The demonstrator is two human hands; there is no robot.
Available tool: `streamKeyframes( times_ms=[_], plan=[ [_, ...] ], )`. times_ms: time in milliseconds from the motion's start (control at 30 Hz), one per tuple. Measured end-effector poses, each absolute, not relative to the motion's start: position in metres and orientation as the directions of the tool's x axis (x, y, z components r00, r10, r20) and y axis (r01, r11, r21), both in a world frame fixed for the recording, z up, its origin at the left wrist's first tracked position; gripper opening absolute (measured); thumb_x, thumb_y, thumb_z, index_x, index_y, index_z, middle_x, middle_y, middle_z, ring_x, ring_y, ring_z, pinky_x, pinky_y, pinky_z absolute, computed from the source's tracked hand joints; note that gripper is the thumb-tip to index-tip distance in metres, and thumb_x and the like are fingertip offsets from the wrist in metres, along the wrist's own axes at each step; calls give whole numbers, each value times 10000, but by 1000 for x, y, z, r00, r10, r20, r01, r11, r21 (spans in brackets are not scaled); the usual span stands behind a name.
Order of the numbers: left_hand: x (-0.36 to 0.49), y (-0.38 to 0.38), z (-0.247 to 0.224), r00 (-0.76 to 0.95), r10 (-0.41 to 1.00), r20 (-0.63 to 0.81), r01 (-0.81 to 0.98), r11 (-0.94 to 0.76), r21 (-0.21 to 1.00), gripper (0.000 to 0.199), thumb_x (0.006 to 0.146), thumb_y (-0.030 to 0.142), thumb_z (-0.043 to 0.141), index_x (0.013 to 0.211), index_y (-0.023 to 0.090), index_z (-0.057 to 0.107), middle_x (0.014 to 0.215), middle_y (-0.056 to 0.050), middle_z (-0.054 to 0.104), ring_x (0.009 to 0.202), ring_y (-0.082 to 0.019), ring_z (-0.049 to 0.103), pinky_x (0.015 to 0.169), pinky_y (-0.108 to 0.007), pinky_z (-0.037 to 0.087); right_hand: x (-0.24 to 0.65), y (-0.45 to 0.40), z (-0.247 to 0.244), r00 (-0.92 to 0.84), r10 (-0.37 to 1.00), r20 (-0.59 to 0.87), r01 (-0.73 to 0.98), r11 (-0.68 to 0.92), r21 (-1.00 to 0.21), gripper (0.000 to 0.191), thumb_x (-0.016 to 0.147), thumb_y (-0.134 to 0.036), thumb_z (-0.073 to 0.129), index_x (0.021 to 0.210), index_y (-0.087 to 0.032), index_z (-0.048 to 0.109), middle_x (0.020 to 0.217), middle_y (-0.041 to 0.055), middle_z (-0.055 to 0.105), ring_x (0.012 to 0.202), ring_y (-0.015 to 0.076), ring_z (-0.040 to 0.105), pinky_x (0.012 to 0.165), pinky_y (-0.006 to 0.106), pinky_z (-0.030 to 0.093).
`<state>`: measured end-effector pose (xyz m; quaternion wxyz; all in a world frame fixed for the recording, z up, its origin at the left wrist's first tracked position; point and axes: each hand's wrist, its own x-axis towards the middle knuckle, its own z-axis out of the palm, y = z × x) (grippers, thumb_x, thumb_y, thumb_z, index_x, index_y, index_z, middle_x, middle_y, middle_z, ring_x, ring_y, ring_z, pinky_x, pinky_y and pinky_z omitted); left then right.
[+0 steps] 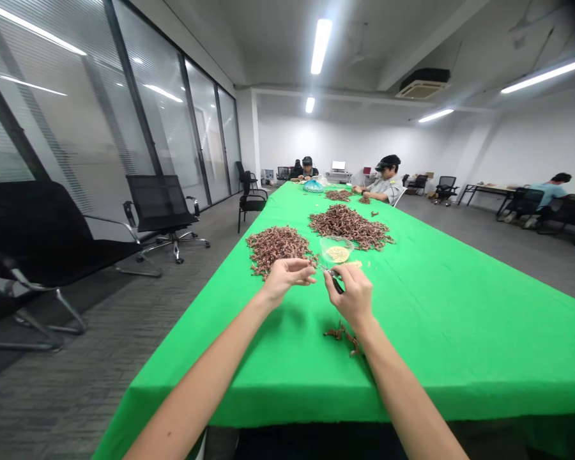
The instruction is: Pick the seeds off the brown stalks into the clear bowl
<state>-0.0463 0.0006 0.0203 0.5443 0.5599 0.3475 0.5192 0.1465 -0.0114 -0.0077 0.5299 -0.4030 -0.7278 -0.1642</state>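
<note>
My left hand [292, 276] is closed in a pinch, holding a small brown twisted piece [312, 260] at its fingertips. In my right hand [353, 292] is a small tool [338, 283] with a dark handle, its metal tip pointing left toward that piece. Just beyond my hands stands a clear bowl [337, 250] of pale bits. One heap of brown twisted pieces [278, 248] lies behind my left hand, and a larger heap [349, 227] lies behind the bowl. Several loose brown pieces [341, 337] rest beside my right forearm.
The green-covered table [460, 306] stretches far ahead. Near its far end are a blue bag [313, 185] and smaller brown heaps [338, 195]. One person [386, 182] sits at the right side, another [307, 169] at the far end. Black chairs [160, 203] stand on the left.
</note>
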Motion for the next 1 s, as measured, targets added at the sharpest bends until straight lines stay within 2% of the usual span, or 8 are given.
streamKeyframes(
  times_ms=[133,233,1000],
  plan=[
    [-49,0,21,283,945,162,-198,-107,974,425,676,423,838,929,96,742,905,-129,746,647,-132,682,648,-239,530,146,-13,-8,-212,368,905,816,576,-43,188,931,-353,559,884,-191,643,788,72,669,749,199,584,731,313,420],
    [-50,1,20,322,939,123,-192,-62,979,412,683,435,830,908,100,749,906,-132,744,638,-120,665,611,-217,514,145,-14,-7,-249,359,900,827,562,5,202,941,-358,546,884,-191,645,795,76,670,734,194,581,717,311,412],
    [-46,-4,22,341,938,54,-224,25,974,413,664,473,832,797,92,741,841,-116,735,608,-103,627,622,-231,490,148,-15,-9,-234,368,900,817,576,-24,245,942,-384,546,841,-187,651,750,66,655,695,180,576,692,294,407]
  ],
)
